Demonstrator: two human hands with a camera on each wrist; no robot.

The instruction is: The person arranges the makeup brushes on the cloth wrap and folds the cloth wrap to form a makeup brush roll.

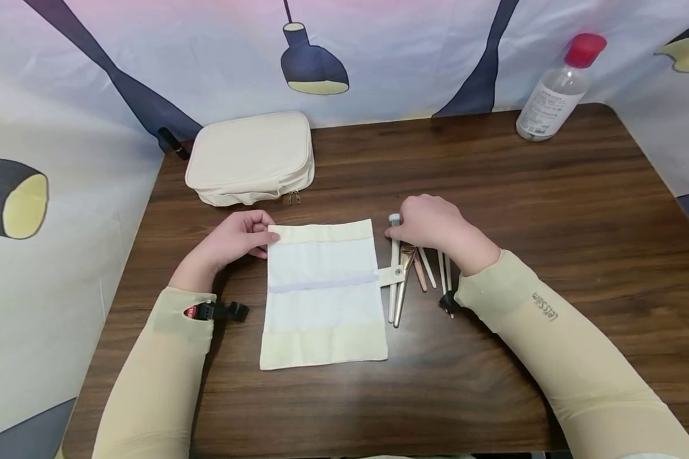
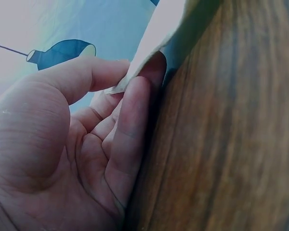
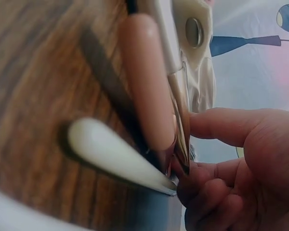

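Note:
A cream and white cloth brush roll [image 1: 321,312] lies spread out on the table, its snap strap [image 1: 392,275] pointing right. My left hand [image 1: 238,236] pinches its upper left corner between thumb and fingers; the left wrist view shows the cloth edge [image 2: 156,43] lifted off the wood. To the right, my right hand [image 1: 433,223] pinches a white makeup brush [image 1: 393,255] near its bristle end. Beside that brush are a gold makeup brush [image 1: 402,287], a pink-handled brush [image 1: 420,273] and several pale-handled ones [image 1: 429,271], their upper ends hidden under the hand.
A cream zippered case [image 1: 249,153] stands behind the roll, with a small black tube [image 1: 173,143] at its left. At the back right is a clear bottle [image 1: 553,102] with a red cap. A patterned cloth [image 1: 379,57] hangs along the table's back edge.

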